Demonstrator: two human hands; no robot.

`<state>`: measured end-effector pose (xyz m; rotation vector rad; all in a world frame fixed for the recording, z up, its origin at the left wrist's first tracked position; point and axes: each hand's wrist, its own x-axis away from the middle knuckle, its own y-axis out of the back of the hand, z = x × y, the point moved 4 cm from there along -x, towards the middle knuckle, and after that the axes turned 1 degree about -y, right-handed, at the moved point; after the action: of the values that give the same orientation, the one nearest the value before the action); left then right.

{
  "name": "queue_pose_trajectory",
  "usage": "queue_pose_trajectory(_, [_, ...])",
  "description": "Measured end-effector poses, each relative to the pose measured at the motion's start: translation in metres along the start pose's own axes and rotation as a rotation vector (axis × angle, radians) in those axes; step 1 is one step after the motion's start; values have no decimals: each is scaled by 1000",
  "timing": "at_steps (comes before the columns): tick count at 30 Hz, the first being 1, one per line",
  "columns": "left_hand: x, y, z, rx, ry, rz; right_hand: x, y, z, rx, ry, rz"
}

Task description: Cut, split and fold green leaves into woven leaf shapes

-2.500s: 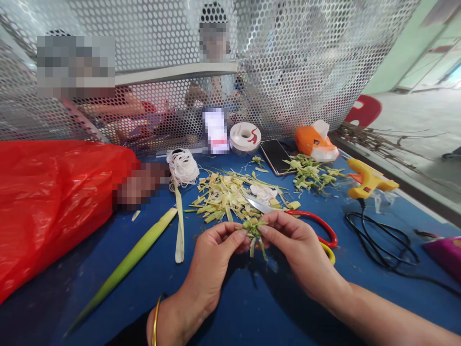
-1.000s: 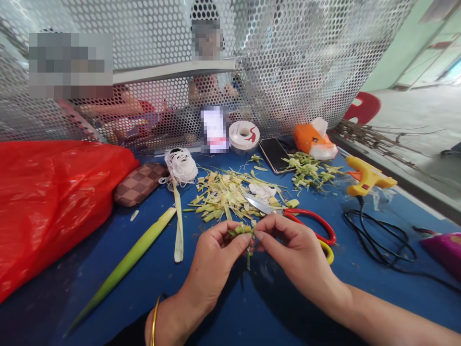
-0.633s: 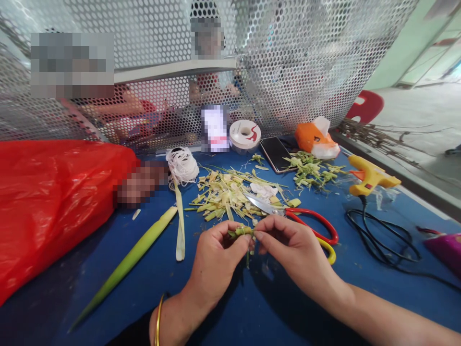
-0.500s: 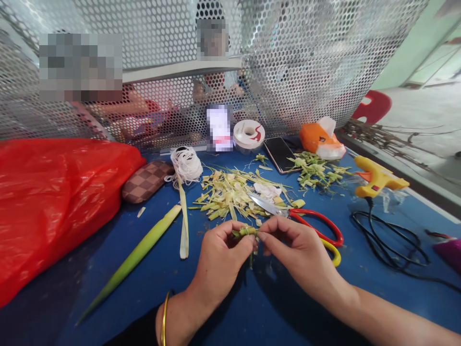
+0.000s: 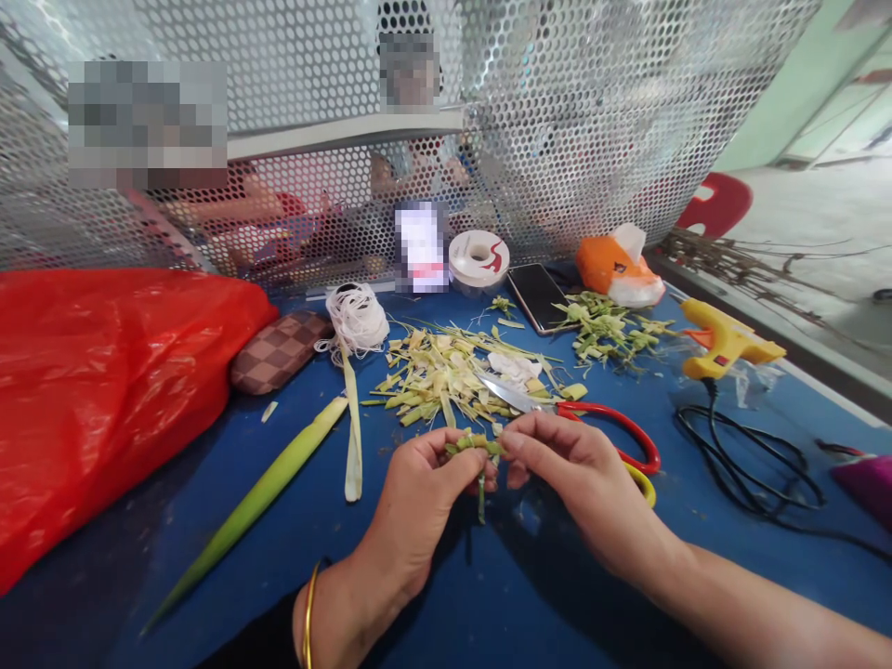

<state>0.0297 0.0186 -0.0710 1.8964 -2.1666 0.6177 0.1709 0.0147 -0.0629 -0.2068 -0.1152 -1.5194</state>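
Pinched between the thumb and fingers of my left hand (image 5: 433, 492) is a small woven piece of green leaf strips (image 5: 475, 445), with one strip hanging below it. My right hand (image 5: 568, 474) is closed at the right end of this piece, thumb against fingertips on a strip end. Just behind my right hand lie scissors (image 5: 613, 418) with red and yellow handles, blades pointing left. A heap of pale leaf cuttings (image 5: 439, 372) spreads beyond my hands. To the left are a long green pointed leaf shoot (image 5: 257, 502) and a pale flat strip (image 5: 352, 446).
A red plastic bag (image 5: 118, 390), a checkered pouch (image 5: 279, 351) and white cord (image 5: 357, 321) lie left. Behind are a ribbon roll (image 5: 479, 260), a phone (image 5: 540, 295) and orange tissues (image 5: 617, 269). A yellow glue gun (image 5: 728, 339) with black cable lies right. People sit beyond the perforated metal screen (image 5: 299, 84).
My right hand has drawn slightly away from my left at the woven piece. The piece has turned a little, and its hanging strip shows more clearly. The view has shifted slightly.
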Motion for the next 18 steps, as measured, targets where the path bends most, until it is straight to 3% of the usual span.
queue_pose_trajectory(9, [2,0,-2,29,-6,8,1,-1,0,95,38,-12])
queue_pose_trajectory(18, [0,6,-3,-64,-58,-68,0,3,3,253,114,-73])
